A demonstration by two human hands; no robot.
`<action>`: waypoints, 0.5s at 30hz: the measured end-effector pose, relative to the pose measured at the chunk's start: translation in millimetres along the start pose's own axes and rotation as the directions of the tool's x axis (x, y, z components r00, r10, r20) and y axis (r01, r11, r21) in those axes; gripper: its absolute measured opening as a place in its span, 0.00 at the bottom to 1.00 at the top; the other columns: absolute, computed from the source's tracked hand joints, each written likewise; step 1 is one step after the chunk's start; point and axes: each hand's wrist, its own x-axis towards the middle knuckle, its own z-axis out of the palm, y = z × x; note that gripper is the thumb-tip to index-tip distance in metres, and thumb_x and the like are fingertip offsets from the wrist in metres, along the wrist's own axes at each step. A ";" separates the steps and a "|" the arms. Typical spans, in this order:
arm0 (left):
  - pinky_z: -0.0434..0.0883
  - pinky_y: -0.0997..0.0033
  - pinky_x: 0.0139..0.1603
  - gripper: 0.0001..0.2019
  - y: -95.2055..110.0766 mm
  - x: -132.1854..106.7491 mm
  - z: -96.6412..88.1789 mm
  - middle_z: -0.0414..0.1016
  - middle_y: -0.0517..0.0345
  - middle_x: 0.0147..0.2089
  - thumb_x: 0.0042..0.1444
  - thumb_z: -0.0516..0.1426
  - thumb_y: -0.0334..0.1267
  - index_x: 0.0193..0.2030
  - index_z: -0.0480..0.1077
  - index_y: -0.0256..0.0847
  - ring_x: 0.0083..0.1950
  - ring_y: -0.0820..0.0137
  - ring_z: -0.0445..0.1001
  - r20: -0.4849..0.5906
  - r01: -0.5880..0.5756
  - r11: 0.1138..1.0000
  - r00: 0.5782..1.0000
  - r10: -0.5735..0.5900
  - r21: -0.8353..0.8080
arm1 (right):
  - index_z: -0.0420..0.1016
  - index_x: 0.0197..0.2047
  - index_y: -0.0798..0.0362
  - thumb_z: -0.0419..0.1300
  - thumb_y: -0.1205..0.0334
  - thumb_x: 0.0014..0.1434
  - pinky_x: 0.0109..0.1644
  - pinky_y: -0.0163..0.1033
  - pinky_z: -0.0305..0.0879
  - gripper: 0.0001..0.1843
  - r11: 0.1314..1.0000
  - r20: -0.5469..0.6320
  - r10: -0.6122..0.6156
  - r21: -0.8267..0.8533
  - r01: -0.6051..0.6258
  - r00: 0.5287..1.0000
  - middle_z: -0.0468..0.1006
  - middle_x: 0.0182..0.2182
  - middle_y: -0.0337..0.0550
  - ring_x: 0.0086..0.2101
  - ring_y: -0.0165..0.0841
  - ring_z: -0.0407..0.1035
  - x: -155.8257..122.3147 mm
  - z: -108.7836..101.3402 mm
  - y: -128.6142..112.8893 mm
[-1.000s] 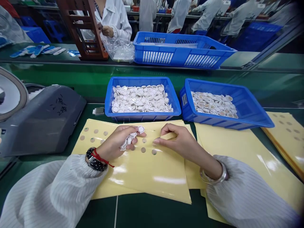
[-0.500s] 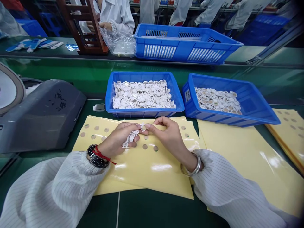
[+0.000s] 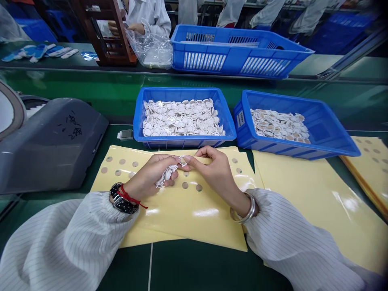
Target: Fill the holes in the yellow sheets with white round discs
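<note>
Disc [image 3: 183, 161] pinched in left hand [image 3: 155, 171].

Two bins [image 3: 184, 141] of discs [image 3: 182, 117] side by side behind the sheets [image 3: 188, 224]

Dark green desk [image 3: 197, 266], bearing overlapping yellow sheets [image 3: 188, 220] across its middle and right; left blue bin [image 3: 184, 141] and right blue bin [image 3: 323, 127] behind them; grey machine [image 3: 51, 149] at left; small rectangular object [image 3: 125, 134] between machine and bin.

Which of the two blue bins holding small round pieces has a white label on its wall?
The right bin: the label sits on its left end. The left bin shows no label.
</note>
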 end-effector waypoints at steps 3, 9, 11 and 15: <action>0.51 0.80 0.16 0.08 -0.2 0.2 -0.6 0.62 0.63 0.15 0.53 0.54 0.35 0.31 0.70 0.32 0.14 0.81 0.54 0.005 0.003 1.000 1.000 -0.003 0.004 | 0.65 0.24 0.54 0.63 0.50 0.47 0.31 0.36 0.58 0.16 1.000 -0.004 0.005 -0.003 -0.005 1.000 0.68 0.22 0.37 0.26 0.30 0.62 -0.5 0.3 -0.3; 0.52 0.79 0.16 0.08 -0.6 0.6 -1.3 0.63 0.62 0.16 0.53 0.53 0.34 0.31 0.70 0.32 0.13 0.82 0.54 0.002 -0.004 1.000 1.000 0.004 -0.006 | 0.65 0.24 0.54 0.63 0.51 0.47 0.31 0.36 0.58 0.16 1.000 -0.012 0.002 -0.017 -0.002 1.000 0.68 0.22 0.37 0.26 0.29 0.62 -0.8 0.9 0.2; 0.52 0.80 0.16 0.07 -1.0 0.8 -1.2 0.64 0.62 0.16 0.53 0.53 0.34 0.31 0.70 0.32 0.13 0.82 0.54 0.000 -0.001 1.000 1.000 0.001 -0.011 | 0.65 0.24 0.54 0.63 0.51 0.47 0.30 0.35 0.57 0.16 1.000 -0.017 0.004 -0.022 -0.004 1.000 0.68 0.22 0.36 0.26 0.29 0.61 -0.8 1.2 0.6; 0.52 0.80 0.16 0.07 -2.9 1.9 -1.2 0.65 0.61 0.16 0.54 0.53 0.34 0.30 0.70 0.33 0.13 0.82 0.53 -0.006 0.000 1.000 1.000 0.000 -0.026 | 0.65 0.24 0.54 0.63 0.51 0.46 0.30 0.35 0.57 0.16 1.000 -0.025 0.005 -0.025 -0.006 1.000 0.67 0.21 0.36 0.25 0.28 0.61 -1.2 1.9 1.2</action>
